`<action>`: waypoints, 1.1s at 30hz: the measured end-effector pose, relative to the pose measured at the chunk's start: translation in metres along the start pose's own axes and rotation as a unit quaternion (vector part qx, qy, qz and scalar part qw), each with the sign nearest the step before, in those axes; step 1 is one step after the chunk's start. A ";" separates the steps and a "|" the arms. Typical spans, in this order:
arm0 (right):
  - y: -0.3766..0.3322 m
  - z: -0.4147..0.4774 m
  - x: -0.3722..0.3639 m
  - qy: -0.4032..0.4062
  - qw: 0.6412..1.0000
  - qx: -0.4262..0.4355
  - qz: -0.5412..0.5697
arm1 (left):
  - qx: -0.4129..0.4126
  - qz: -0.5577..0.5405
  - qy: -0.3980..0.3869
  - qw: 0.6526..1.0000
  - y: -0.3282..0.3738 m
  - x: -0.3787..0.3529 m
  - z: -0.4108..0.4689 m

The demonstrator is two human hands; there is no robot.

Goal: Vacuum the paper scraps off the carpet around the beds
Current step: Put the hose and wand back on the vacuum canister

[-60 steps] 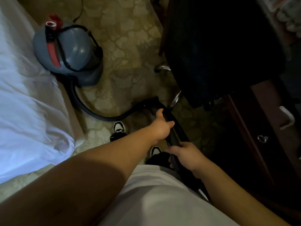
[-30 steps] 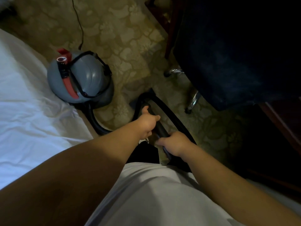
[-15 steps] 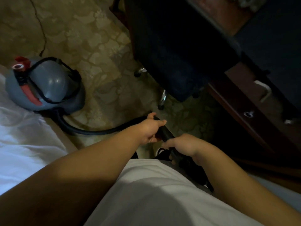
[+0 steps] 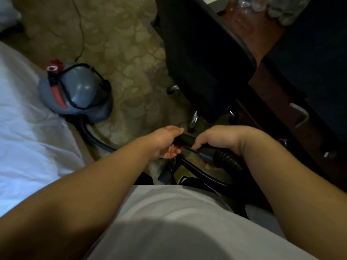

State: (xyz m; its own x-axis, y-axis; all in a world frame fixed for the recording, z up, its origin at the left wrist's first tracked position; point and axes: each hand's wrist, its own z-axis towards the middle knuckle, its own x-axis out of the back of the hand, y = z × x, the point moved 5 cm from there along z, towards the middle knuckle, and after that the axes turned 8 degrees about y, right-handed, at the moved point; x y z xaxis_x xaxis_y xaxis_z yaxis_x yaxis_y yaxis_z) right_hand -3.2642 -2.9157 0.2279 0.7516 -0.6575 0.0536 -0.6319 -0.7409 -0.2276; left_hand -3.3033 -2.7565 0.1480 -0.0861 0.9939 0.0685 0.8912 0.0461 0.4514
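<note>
Zero paper scraps are visible on the carpet (image 4: 127,59) in this view, so the amount already collected cannot be confirmed. The patterned strip between the bed (image 4: 28,139) and the office chair (image 4: 202,62) appears free of litter. The vacuum cleaner (image 4: 75,92) stands on the carpet against the bed edge, with its power cord (image 4: 81,30) running away across the floor. No floor nozzle is in view, and no open end of the hose (image 4: 228,160) meets the carpet. Judgement: suction is not being applied at this moment, and the step in hand is adjustment of the hose assembly. Areas outside the view are yet to be checked.

Left hand (image 4: 165,142): fingers curled round the end of the black tube (image 4: 185,139), thumb on top. The grip is closed on the tube.

Right hand (image 4: 223,139): fingers wrapped round the grey cuff (image 4: 205,155) where the ribbed hose joins the tube. The grip is closed on the cuff.

The two hands sit just beside each other, with a short length of tube exposed between them, held above the floor in front of the body. Whether the parts are being joined, separated or twisted cannot be told. The hose loops down beneath the hands and runs along the carpet to the vacuum cleaner.
</note>
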 end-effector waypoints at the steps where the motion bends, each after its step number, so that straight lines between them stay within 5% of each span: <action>1: -0.006 0.000 -0.005 -0.010 1.000 -0.001 -0.014 | -0.001 -0.004 0.006 1.000 -0.001 0.008 -0.004; 6: -0.037 0.003 -0.044 -0.033 0.998 0.027 -0.036 | 0.000 -0.047 0.064 0.997 -0.012 0.061 -0.018; 12: -0.101 0.001 -0.119 -0.095 0.987 0.093 0.090 | -0.036 -0.143 0.145 0.978 -0.024 0.153 -0.039; 17: -0.171 -0.003 -0.188 -0.030 0.965 0.234 0.112 | -0.132 -0.159 0.127 0.970 -0.012 0.232 -0.049; 23: -0.253 0.001 -0.240 0.025 0.940 0.302 0.159 | -0.204 -0.161 0.108 0.960 0.016 0.310 -0.057; 33: -0.411 0.053 -0.232 0.039 0.938 0.331 0.098 | -0.174 -0.199 0.204 0.943 0.083 0.418 0.019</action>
State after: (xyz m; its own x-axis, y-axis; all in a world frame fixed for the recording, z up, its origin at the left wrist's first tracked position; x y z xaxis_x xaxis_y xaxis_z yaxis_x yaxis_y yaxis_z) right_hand -3.1690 -2.4512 0.2570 0.6005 -0.7995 0.0127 -0.4812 -0.3741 -0.7928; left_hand -3.2564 -2.3353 0.1974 -0.6104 0.7801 0.1374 0.5587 0.3010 0.7728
